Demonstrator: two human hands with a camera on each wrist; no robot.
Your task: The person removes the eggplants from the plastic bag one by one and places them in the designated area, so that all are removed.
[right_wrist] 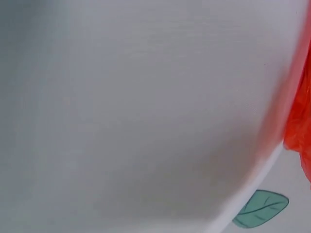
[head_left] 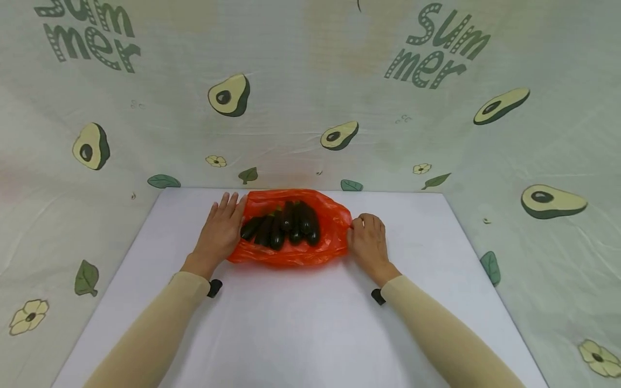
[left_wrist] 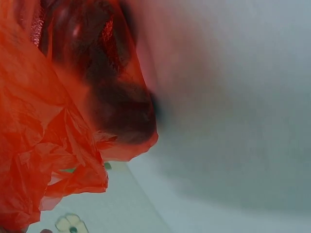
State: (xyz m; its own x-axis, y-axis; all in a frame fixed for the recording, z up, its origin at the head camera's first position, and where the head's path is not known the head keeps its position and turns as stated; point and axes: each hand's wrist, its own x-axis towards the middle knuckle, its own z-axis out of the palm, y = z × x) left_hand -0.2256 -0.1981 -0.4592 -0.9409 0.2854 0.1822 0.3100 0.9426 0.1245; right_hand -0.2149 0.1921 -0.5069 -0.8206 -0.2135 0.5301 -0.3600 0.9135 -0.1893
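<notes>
Red bag (head_left: 283, 258), long axis left-right

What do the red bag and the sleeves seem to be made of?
Bag: probably thin plastic film, glossy and translucent; it creases sharply, and eggplants show dimly through.
Sleeves: likely matte fabric, showing no shine; knit or woven, I cannot tell.

Two forearms in beige sleeves enter the head view from the bottom edge, the left forearm (head_left: 150, 328) at lower left and the right forearm (head_left: 441, 328) at lower right, both slanting inward toward the middle. The left hand (head_left: 215, 231), left of centre, lies back upward, its fingers straight and pointing to the top of the frame. The right hand (head_left: 370, 242), right of centre, also shows its back, fingers bent, wrist angled toward the upper left.
</notes>
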